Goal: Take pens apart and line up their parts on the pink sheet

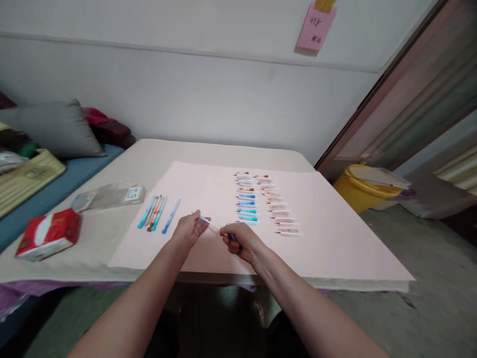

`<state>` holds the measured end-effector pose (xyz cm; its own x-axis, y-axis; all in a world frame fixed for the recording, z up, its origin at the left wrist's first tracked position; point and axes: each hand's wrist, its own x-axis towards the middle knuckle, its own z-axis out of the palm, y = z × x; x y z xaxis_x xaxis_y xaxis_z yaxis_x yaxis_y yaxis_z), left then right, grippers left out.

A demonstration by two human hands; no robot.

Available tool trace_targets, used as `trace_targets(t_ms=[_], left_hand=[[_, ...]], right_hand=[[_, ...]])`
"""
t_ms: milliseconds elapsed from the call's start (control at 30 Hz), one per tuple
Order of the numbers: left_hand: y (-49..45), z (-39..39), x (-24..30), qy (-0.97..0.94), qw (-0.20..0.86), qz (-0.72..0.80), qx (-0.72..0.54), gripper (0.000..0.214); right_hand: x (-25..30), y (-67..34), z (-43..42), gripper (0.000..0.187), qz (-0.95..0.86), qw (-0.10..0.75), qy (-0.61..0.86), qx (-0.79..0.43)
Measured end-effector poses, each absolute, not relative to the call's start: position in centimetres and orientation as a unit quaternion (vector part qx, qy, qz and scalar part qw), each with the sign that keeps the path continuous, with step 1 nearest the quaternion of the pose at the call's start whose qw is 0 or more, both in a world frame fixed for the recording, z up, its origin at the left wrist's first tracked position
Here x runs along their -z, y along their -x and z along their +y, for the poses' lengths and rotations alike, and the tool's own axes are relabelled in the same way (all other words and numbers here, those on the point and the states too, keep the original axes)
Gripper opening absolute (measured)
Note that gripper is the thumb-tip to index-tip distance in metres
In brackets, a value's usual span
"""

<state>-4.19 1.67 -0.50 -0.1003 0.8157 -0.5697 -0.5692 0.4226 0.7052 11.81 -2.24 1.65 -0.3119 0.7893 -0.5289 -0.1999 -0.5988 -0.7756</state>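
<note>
My left hand (189, 228) pinches a slim pale pen (203, 219) between thumb and fingers above the pink sheet. The pen's thin white end slants down to the right, where the fingertips of my right hand (241, 241) close on it. A dark blue piece (234, 237), like a pen cap, is tucked in the curled fingers of that right hand. Left of my hands lie a single blue pen (171, 216) and a row of several blue, brown and teal pens (153, 214). Beyond my right hand are two columns of pens, one with blue and teal ends (248, 211) and one in pale orange (282, 214).
The pink sheet (335, 248) covers most of the cloth-topped table. On its left side are a red tissue pack (50, 233) and a clear plastic bag (106, 198). A yellow bin (352, 189) stands at the right, and a grey cushion (55, 129) rests at the left.
</note>
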Motion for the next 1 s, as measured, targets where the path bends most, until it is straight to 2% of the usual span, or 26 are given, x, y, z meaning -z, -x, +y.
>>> trace_targets(t_ms=[1000], left_hand=[[5.33, 2.37, 0.59, -0.035, 0.691, 0.479, -0.541, 0.005]], right_hand=[[-2.53, -12.79, -2.37, 0.007, -0.342, 0.338, 0.459, -0.747]])
